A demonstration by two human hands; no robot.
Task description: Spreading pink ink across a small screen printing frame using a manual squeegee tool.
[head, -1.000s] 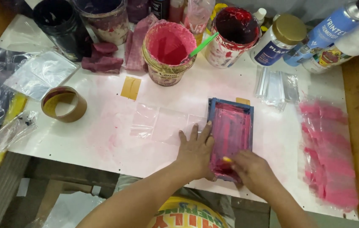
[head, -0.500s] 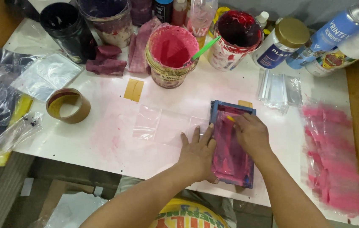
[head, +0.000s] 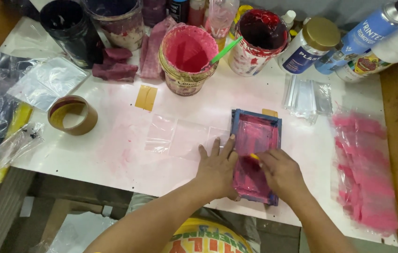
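A small blue-framed printing screen, smeared with pink ink, lies flat on the white table near its front edge. My left hand lies flat with fingers spread, pressed against the frame's left edge. My right hand is closed on a small yellow squeegee that rests on the middle of the screen. A clear plastic bag lies flat just left of the frame.
A pink ink bucket with a green stick, a red ink tub, a black tub, bottles and pink rags line the back. Tape roll at left. Clear bags and pink-printed bags at right.
My right hand pushed the squeegee from the near end to the far end of the screen, then drew it back to the middle. My left hand stayed on the frame's edge.
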